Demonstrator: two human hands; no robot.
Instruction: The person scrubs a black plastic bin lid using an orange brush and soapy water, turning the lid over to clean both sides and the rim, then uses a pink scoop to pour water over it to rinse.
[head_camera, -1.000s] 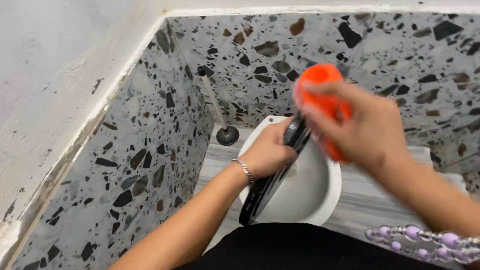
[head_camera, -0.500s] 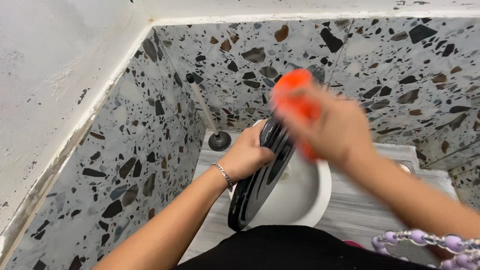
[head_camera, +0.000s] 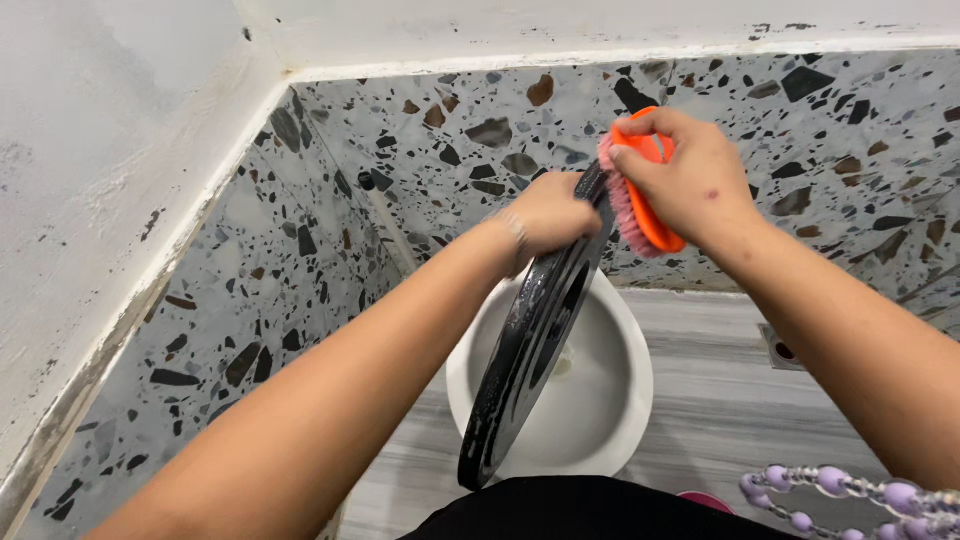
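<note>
No pkgs, labels, signs or screens anywhere in view.

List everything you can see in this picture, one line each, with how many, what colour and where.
toilet seat: one, black, wet, held up on edge over the bowl
scrub brush: one, orange with pink bristles, against the seat's top edge
toilet bowl: one, white, centre, below the seat
plunger handle: one, pale with a dark tip, leaning in the wall corner, mostly hidden by the arm
floor drain: one, grey, on the floor to the right
bead string: one, purple, bottom right
wall tiles: speckled grey and black, left and back
left hand: grips the seat's top
right hand: grips the brush
</note>
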